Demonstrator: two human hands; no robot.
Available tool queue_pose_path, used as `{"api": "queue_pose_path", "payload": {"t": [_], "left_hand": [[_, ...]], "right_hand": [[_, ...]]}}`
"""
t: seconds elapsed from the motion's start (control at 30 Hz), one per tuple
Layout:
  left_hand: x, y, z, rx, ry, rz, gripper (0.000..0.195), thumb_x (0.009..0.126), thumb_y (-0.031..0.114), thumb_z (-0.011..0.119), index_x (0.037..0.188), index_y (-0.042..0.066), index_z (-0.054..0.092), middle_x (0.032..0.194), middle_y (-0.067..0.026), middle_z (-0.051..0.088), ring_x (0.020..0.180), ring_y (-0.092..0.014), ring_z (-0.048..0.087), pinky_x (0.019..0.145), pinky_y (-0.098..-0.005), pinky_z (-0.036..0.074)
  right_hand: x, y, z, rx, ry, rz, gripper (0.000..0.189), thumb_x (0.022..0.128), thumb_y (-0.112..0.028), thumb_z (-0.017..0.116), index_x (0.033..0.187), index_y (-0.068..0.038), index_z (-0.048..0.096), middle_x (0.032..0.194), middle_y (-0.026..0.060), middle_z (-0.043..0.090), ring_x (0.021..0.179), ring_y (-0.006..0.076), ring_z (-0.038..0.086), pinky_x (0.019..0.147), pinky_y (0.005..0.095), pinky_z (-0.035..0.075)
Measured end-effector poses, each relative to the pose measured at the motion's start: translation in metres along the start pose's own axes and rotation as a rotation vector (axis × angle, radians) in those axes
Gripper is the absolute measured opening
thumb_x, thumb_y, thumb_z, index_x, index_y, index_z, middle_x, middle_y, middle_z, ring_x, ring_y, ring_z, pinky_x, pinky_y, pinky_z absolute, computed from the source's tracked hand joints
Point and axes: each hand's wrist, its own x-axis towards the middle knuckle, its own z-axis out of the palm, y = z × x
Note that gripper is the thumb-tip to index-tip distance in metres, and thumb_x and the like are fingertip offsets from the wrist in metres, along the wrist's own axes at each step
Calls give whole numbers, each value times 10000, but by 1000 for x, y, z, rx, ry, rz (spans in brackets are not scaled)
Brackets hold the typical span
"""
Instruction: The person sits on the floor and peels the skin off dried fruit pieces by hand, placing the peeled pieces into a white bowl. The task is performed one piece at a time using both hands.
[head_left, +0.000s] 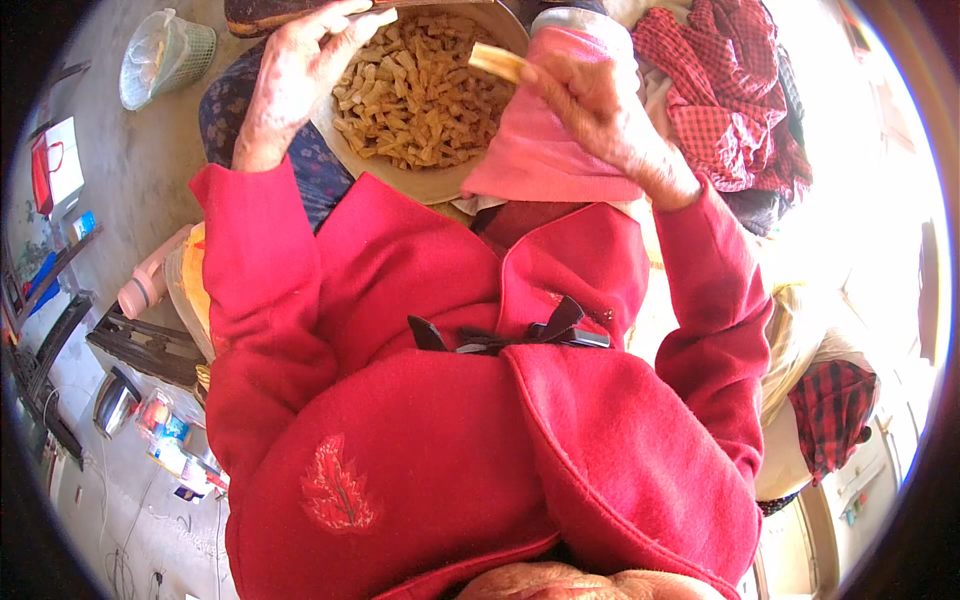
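My left hand (292, 79) is raised over the left side of a wide, shallow pan (337, 161). Pale pieces or fingertips show at the ends of its fingers, and I cannot tell which. Many short, yellowish-brown cut pieces (420, 97) fill the pan. Between the thumb and fingers of my right hand (592, 112) is a longer pale yellow strip (495, 61), its free end pointing left above the pan's right side. Beneath that hand, a pink cloth (517, 150) lies over my knee and meets the pan's edge.
A dark wooden edge (262, 16) borders the pan's far side. On the floor at the far left stands a green plastic basket (187, 49) with a liner. Red checked cloth (720, 90) is heaped at right. A pink bottle (142, 292) lies left of my sleeve.
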Motion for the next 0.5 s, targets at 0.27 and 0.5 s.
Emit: {"api": "queue_pose_path", "payload": {"t": [0.27, 0.5], "left_hand": [[-59, 52, 17, 1, -166, 3, 277, 911, 183, 571, 1112, -6, 592, 1001, -108, 640, 885, -124, 598, 771, -253, 478], [-88, 80, 47, -302, -379, 103, 96, 881, 67, 583, 933, -10, 608, 693, -58, 565, 611, -139, 553, 564, -262, 451]], "right_hand": [[-45, -43, -1, -291, -3, -323, 136, 824, -231, 566, 909, -129, 598, 683, 35, 424, 451, 128, 464, 368, 296, 359], [-52, -65, 8, 15, 57, -407, 108, 858, -183, 623, 806, -89, 606, 506, 89, 495, 386, 230, 473, 380, 361, 378]]}}
